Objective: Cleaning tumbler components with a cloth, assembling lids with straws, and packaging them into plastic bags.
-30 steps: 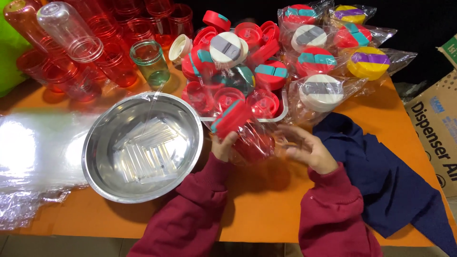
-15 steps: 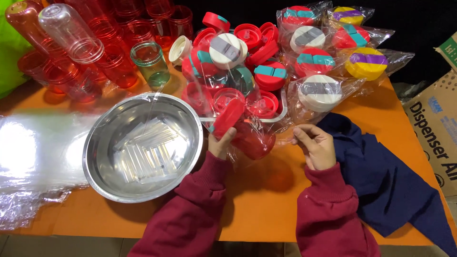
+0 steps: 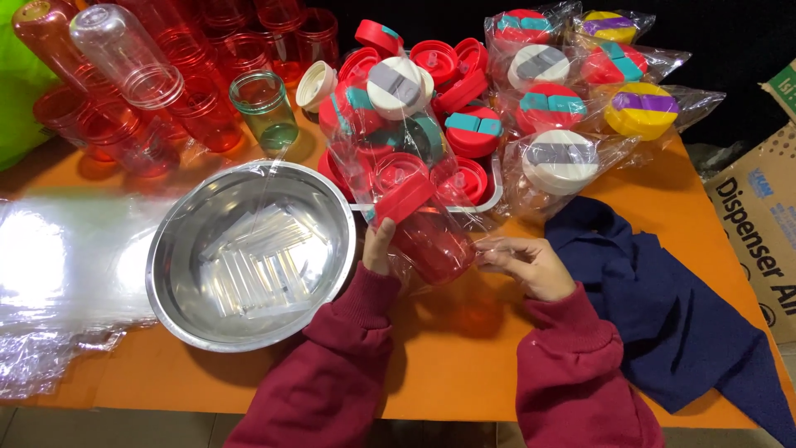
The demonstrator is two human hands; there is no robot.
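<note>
My left hand (image 3: pixel 379 247) grips a red plastic bottle (image 3: pixel 431 242) with a red flip lid (image 3: pixel 405 197), tilted, inside a clear plastic bag (image 3: pixel 390 133) that rises above it. My right hand (image 3: pixel 526 264) pinches the bag's lower right edge beside the bottle's base. Both sleeves are dark red. A steel bowl (image 3: pixel 178 249) with small clear packets (image 3: pixel 257 265) lies just left of my left hand.
Several red bottles (image 3: pixel 166 99) and a green jar (image 3: pixel 264 106) stand at the back left. A tray (image 3: pixel 491 192) of red lids sits behind the bottle, bagged bottles (image 3: pixel 555 162) at back right. A navy cloth (image 3: pixel 663 307), a cardboard box (image 3: pixel 759 224), and clear bags (image 3: pixel 58 274) lie around.
The bottle has tipped further and moved slightly left and up. My right hand slid from the bottle's body down to the bag's edge on the right.
</note>
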